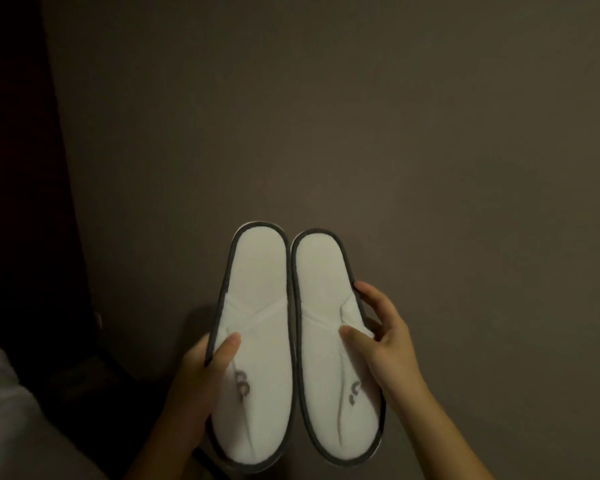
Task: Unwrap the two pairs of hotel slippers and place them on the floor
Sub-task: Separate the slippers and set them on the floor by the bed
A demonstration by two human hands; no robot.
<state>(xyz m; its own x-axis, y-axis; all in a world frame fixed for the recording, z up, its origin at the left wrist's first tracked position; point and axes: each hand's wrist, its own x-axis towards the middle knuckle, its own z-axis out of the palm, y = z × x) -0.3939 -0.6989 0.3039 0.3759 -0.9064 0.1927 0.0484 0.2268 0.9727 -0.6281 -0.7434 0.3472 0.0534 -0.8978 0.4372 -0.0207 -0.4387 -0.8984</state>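
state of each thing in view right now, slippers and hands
left white cloth slipper with grey trim: unwrapped, held above the floor
right white cloth slipper with grey trim: unwrapped, held beside the first
left hand: grip shut on left slipper
right hand: grip shut on right slipper

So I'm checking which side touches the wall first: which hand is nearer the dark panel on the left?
Left. The left hand holds the left slipper, on the side of the dark panel. The right hand holds the right slipper, farther away.
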